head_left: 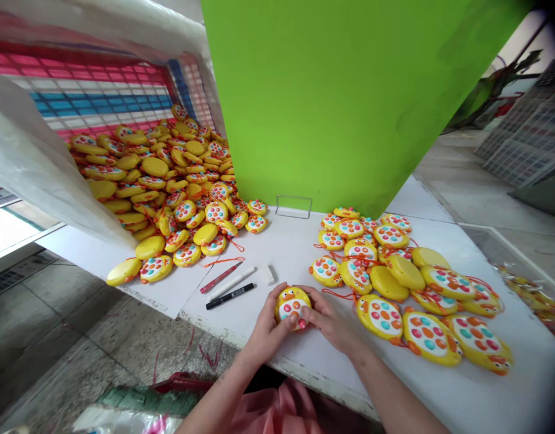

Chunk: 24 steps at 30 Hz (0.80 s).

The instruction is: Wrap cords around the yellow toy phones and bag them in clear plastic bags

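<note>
Between my two hands is a yellow duck-shaped toy with a white belly and coloured round buttons, its face up and pointing away from me. My left hand wraps its left side, the thumb lying on the button area. On the other side, my right hand grips the edge, thumb also near the buttons. Just beyond the toy lies a white eraser. Left of it rest a black marker, a white pen and a red pen.
A large heap of the same toys spills from a lined sack at left. Another pile covers the table's right side. A green board stands at the back, a wire stand at its foot. The white table's front edge is near me.
</note>
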Tool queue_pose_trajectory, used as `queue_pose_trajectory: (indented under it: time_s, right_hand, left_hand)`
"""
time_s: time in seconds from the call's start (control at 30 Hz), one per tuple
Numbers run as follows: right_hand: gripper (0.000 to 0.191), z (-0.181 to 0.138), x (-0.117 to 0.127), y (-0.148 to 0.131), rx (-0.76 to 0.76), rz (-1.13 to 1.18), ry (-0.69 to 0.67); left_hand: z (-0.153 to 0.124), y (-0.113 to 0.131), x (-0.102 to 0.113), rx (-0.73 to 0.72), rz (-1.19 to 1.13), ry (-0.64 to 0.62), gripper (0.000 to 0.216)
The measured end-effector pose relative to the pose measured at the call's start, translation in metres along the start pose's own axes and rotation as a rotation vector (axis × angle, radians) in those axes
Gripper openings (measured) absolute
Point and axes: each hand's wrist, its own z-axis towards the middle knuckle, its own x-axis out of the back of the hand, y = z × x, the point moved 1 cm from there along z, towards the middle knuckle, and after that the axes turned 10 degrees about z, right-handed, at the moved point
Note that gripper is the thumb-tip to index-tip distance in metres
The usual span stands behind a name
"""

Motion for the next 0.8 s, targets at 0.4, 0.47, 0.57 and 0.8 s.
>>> queue_pose_trajectory:
  time_s: [0.4, 0.47, 0.57, 0.8]
  right_hand:
    - [0.041, -0.001, -0.0001, -0.0039, 0.007, -0.153, -0.001]
    - [0.042, -0.0011, -0.0004, -0.0042, 0.014, -0.16, 0.002]
    - [0.042, -0.0009, -0.0008, -0.0044, 0.011, -0.157, 0.002]
    - [0.039, -0.001, -0.0007, -0.0036, 0.006, -0.156, 0.003]
  left_hand:
    - [0.0005, 0.0032, 0.0008, 0.07, -0.118, -0.079, 0.076]
    - [0.0001, 0.0058, 0.0022, 0.06, -0.138, -0.095, 0.07]
    - [0.0005, 0.007, 0.0033, 0.051, -0.171, -0.09, 0.062]
    - [0.004, 0.0028, 0.0014, 0.064, -0.24, -0.07, 0.064]
